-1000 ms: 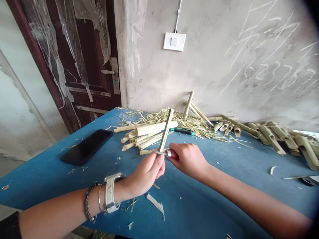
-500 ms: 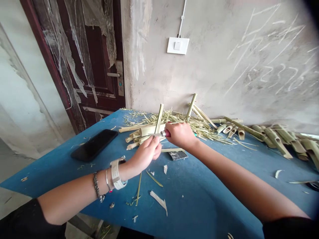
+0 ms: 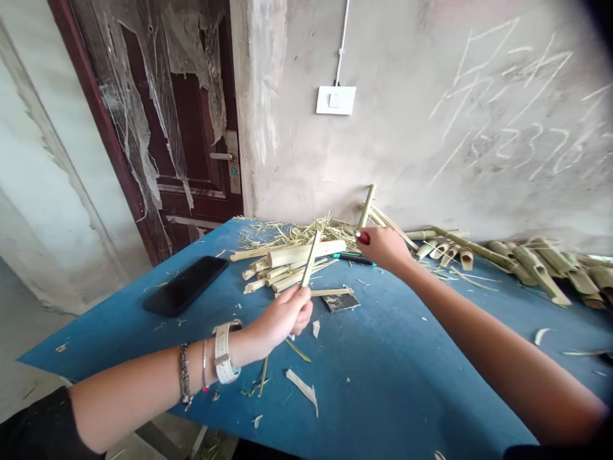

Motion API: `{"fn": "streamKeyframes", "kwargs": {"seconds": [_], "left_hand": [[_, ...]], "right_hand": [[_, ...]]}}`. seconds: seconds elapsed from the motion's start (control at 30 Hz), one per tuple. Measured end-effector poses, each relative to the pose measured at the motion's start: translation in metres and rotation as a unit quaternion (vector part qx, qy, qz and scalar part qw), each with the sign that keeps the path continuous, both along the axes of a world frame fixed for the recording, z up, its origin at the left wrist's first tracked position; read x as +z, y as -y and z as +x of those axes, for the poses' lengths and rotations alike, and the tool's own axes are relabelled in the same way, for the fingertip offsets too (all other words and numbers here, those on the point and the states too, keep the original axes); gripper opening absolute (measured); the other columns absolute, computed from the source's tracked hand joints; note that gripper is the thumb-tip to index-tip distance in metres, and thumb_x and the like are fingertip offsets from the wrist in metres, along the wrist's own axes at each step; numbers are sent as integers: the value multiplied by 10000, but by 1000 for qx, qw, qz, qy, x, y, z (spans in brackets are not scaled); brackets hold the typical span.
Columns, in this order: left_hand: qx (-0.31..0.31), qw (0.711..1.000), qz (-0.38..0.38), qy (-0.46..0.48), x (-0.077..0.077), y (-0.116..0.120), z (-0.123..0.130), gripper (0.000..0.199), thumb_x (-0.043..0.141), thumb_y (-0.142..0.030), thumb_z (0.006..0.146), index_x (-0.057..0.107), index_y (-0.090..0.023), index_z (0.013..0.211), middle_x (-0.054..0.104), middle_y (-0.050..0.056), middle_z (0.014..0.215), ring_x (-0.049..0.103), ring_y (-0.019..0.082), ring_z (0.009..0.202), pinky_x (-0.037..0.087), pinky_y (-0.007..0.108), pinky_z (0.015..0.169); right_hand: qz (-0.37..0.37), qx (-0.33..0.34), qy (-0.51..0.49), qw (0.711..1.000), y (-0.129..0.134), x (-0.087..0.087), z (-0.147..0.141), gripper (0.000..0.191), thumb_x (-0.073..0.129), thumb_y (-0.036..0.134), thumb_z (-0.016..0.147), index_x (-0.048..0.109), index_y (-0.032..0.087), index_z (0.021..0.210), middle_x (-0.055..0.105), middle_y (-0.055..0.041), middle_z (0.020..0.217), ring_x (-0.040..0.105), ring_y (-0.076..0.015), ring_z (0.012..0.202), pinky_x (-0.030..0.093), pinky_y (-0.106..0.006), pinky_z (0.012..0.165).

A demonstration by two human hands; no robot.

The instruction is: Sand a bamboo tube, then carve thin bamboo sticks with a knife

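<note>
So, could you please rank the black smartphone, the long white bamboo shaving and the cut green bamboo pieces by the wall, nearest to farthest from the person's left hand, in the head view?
1. Long white bamboo shaving, on the blue table just below and right of the left hand.
2. Black smartphone, on the table to the hand's left.
3. Cut green bamboo pieces, at the table's far right.

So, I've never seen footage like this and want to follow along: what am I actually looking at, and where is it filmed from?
There's no machine here. All the pictures come from one camera worn on a person's head, looking forward and down at their own bare hands. The left hand grips a thin bamboo stick, which tilts upward. The right hand holds a red handle, mostly hidden by the fingers. On the blue table lie a black phone, cut bamboo pieces and dry shavings.
</note>
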State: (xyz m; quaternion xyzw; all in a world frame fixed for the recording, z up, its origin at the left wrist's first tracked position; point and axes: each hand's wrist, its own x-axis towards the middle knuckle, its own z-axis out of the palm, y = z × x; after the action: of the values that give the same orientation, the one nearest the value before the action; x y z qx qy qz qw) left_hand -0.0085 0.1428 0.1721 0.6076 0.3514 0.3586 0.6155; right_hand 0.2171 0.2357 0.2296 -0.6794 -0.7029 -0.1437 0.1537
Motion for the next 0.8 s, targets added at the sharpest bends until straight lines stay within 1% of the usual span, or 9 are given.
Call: {"fn": "streamKeyframes", "kwargs": {"seconds": [0.1, 0.17, 0.33, 0.43, 0.53, 0.63, 0.7, 0.77, 0.8], "left_hand": [[7, 1000, -2, 11, 1, -7, 6, 298, 302, -350, 923, 306, -190, 671, 286, -83, 533, 213, 43, 430, 177, 227, 449], [5, 1000, 5, 13, 1, -7, 11, 280, 304, -334, 922, 306, -191, 681, 295, -83, 535, 222, 42, 432, 186, 223, 449], [5, 997, 69, -34, -5, -7, 21, 292, 301, -371, 920, 305, -194, 687, 307, -84, 520, 237, 49, 436, 224, 218, 444], [27, 994, 92, -46, -6, -13, 22, 311, 316, -404, 913, 294, -199, 680, 299, -85, 512, 240, 53, 429, 212, 221, 431], [49, 997, 59, -8, -2, -15, 19, 294, 315, -373, 917, 258, -208, 681, 269, -94, 508, 214, 49, 409, 170, 223, 420], [82, 996, 14, 29, -1, 0, 11, 276, 324, -347, 918, 257, -210, 689, 240, -103, 502, 186, 44, 402, 162, 218, 423], [61, 998, -12, 29, -4, 17, 7, 270, 356, -372, 906, 285, -207, 705, 272, -102, 498, 214, 43, 402, 182, 213, 423], [-9, 999, -25, 28, -8, 33, 3, 263, 380, -405, 894, 320, -203, 736, 326, -91, 504, 261, 49, 409, 196, 215, 425], [-5, 999, -33, 37, -10, 38, 1, 281, 354, -419, 900, 314, -203, 724, 310, -93, 502, 251, 47, 407, 192, 217, 427]], "right_hand": [[-7, 103, 34, 994, 35, -18, -29, 167, 455, 280, 770, 582, 210, 687, 547, -13, 568, 436, -119, 500, 232, -240, 474], [-23, 144, 58, 988, 52, -29, -41, 159, 459, 280, 765, 583, 212, 694, 552, -8, 568, 429, -116, 488, 192, -249, 470], [-51, 163, 57, 984, 59, -40, -44, 163, 456, 252, 770, 601, 207, 708, 596, -20, 614, 489, -122, 518, 174, -263, 475], [-34, 158, 63, 985, 49, -37, -45, 180, 454, 255, 782, 623, 205, 749, 623, -35, 652, 543, -145, 569, 213, -261, 492], [-36, 155, 75, 984, 32, -32, -58, 202, 461, 289, 800, 644, 205, 812, 654, -56, 746, 585, -172, 672, 287, -259, 544], [-48, 146, 66, 986, 4, -23, -68, 228, 462, 322, 817, 656, 208, 858, 666, -72, 835, 599, -184, 756, 346, -258, 605], [-59, 107, 47, 991, -19, -15, -64, 265, 442, 311, 833, 669, 176, 850, 665, -111, 828, 606, -196, 735, 366, -267, 597], [-57, 55, 24, 997, -42, -8, -54, 311, 422, 291, 842, 675, 112, 869, 652, -185, 857, 613, -234, 747, 376, -289, 581], [-54, 37, 14, 998, -53, -6, -48, 321, 417, 276, 837, 672, 87, 883, 645, -210, 856, 613, -254, 750, 376, -300, 572]]}}
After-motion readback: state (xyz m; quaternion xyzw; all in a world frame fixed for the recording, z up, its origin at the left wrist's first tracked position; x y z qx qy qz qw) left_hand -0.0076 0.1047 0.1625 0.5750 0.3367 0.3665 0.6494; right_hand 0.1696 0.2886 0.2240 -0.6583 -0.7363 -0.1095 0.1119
